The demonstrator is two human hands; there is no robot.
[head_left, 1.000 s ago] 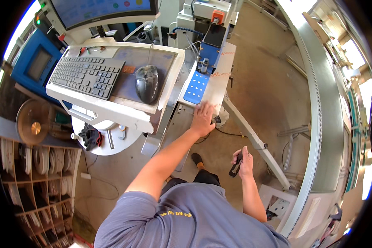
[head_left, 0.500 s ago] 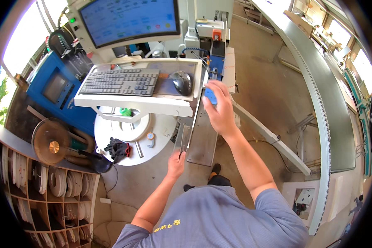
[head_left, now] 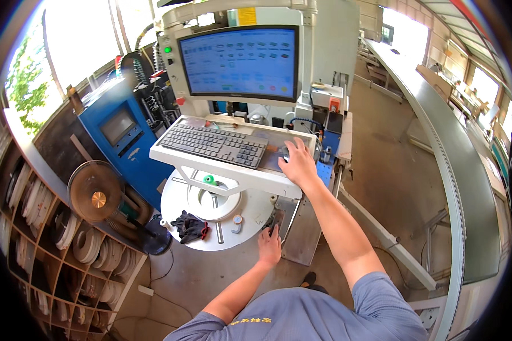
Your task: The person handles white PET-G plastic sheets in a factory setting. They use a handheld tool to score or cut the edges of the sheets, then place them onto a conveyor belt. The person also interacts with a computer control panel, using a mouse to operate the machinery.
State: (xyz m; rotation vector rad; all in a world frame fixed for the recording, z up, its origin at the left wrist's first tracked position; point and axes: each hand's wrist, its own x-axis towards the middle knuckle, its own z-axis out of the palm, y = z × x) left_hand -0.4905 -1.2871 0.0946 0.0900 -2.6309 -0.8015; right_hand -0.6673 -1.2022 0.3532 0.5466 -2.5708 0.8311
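Observation:
On the right of the white keyboard tray [head_left: 233, 175], my right hand [head_left: 299, 163] lies over a dark computer mouse [head_left: 285, 152], fingers bent around it; the hand covers most of it. To its left on the same tray is a dark keyboard [head_left: 213, 145]. Lower down, beside the machine's metal side plate [head_left: 302, 236], my left hand [head_left: 269, 247] has its fingers closed at a narrow dark piece [head_left: 276, 218] whose kind I cannot make out. A wide monitor [head_left: 239, 62] with a lit blue screen stands above the tray.
Below the tray is a round white table [head_left: 176, 196] with dark gloves [head_left: 189, 226] on it. A fan [head_left: 98, 196], a blue cabinet [head_left: 119, 131] and shelves of discs [head_left: 68, 256] stand left. A long rail [head_left: 438, 148] runs along the right.
My right hand has gone from the air beside the tray onto the mouse. My left hand stays low by the side plate. The view has shifted, showing more of the monitor.

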